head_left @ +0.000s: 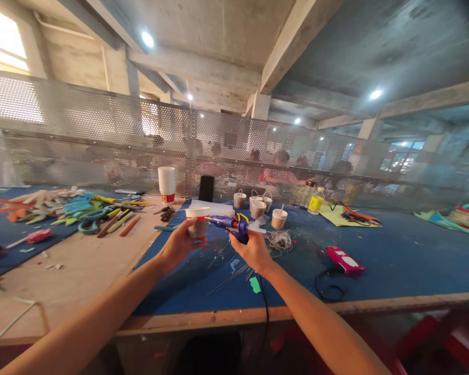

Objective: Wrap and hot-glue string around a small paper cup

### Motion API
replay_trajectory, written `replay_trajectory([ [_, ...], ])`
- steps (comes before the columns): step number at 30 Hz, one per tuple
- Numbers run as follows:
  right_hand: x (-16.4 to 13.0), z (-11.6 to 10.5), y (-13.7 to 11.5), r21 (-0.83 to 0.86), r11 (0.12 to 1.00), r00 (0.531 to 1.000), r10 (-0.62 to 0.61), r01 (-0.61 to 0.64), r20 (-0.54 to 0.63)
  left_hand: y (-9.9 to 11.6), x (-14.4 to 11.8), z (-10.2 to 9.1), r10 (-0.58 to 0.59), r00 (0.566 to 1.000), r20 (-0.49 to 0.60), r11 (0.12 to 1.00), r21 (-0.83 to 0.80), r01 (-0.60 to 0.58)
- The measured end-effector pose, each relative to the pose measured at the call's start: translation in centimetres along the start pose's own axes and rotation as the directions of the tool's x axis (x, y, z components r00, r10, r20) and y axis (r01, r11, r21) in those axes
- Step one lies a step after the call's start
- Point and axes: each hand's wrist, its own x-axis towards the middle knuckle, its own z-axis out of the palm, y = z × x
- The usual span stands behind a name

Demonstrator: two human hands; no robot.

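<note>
Two bare hands meet above the blue table mat (394,260), each closed on its own thing. The left hand (176,246) is wrapped around a paper cup (198,223), fingers curled about its brown, twine-coloured wall below the white rim, and holds it upright in the air just over the mat. The right hand (254,251) is clamped on the grip of a blue glue gun (231,226), whose nozzle points left and comes close to the cup's side; whether it touches cannot be told. A black cord (264,307) drops from the gun over the table edge.

By its look the cup is light and thin-walled, so it likely dents under a hard squeeze; a hold low on the wall, clear of the nozzle, seems safest. The gun is stiff plastic and probably hot at the tip, so the handle is the place to take it.

Behind the hands stand several small wrapped cups with handles (258,206), a tangle of twine (280,240), and a stack of white cups (166,183). A pink device (344,260) lies to the right, scissors and coloured foam scraps (62,208) to the left.
</note>
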Motion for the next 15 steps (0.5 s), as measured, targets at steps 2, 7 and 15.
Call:
replay_trajectory([
  [2,-0.07,0.15,0.19,-0.069,0.994,0.996,-0.082,0.081,-0.015,-0.03,-0.08,0.14,0.006,1.000,-0.001,1.000,0.002,-0.006],
  [7,-0.26,0.30,0.60,-0.224,0.968,0.993,-0.108,0.114,0.037,-0.12,-0.26,0.28,0.003,1.000,0.009,1.000,0.013,-0.003],
  [15,-0.45,0.35,0.81,-0.355,0.917,0.984,-0.169,0.180,0.061,-0.29,-0.27,0.21,-0.007,1.000,0.030,1.000,0.030,0.007],
])
